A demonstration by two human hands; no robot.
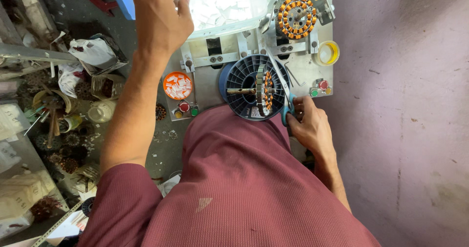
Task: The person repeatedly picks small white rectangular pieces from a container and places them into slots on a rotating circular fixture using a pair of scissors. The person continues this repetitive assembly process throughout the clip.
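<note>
Head view: my right hand (309, 125) grips teal-handled scissors (282, 88), blades lying across the stator (266, 87) on the dark spool (246, 87), close for cutting. My left hand (161, 17) pinches white slips from the tray (220, 5).

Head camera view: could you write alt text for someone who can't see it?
Seen from above, a person in a maroon shirt works at a metal bench: the right hand grips blue-handled scissors beside a dark blue ribbed plastic spool, while the left hand reaches up to a tray of white paper slips. A copper-wound round stator sits clamped behind.
</note>
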